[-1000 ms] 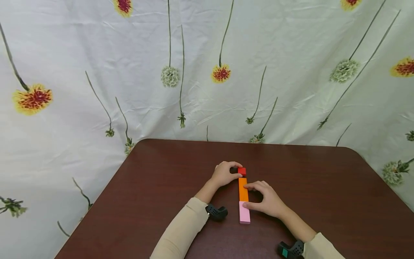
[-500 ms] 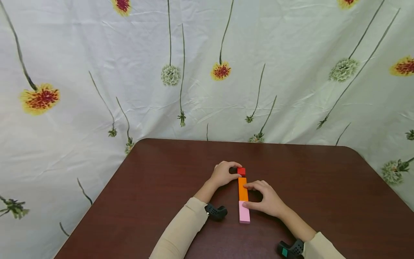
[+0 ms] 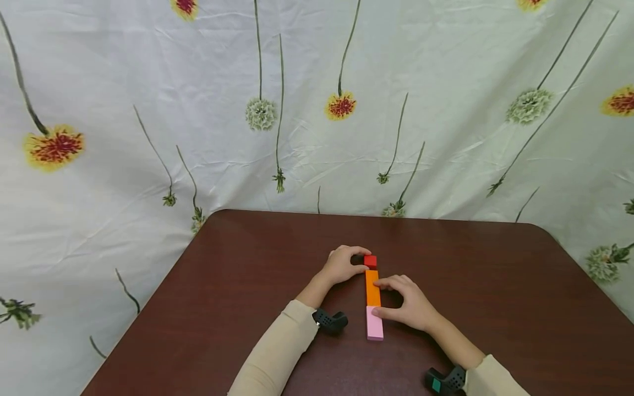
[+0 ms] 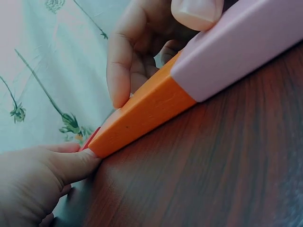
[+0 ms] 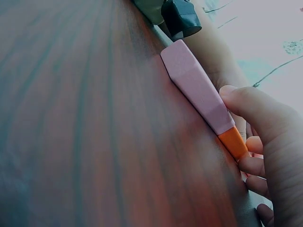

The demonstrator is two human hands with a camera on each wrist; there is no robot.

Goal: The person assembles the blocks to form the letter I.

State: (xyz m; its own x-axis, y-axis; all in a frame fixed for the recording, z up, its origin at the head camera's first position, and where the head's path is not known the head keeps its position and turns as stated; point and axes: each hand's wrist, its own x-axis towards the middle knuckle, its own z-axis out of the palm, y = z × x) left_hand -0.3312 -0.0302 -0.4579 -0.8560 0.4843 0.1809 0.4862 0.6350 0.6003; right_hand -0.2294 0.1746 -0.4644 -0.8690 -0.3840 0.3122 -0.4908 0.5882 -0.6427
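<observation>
Three blocks lie end to end in a line on the dark table. At the far end is a short red block, then a long orange block, then a pink block nearest the body. My left hand pinches the red block, index finger on its far side and thumb where it meets the orange one. From the right, my right hand spans the joint, index fingertip on the orange block and thumb on the pink block. The orange block and pink block meet closely.
Each wrist wears a black band, one on the left wrist and one on the right. A white cloth printed with flowers hangs behind the table's far edge.
Both hands keep the same hold and the blocks stay in line. Only a slight shift of the head view shows.
</observation>
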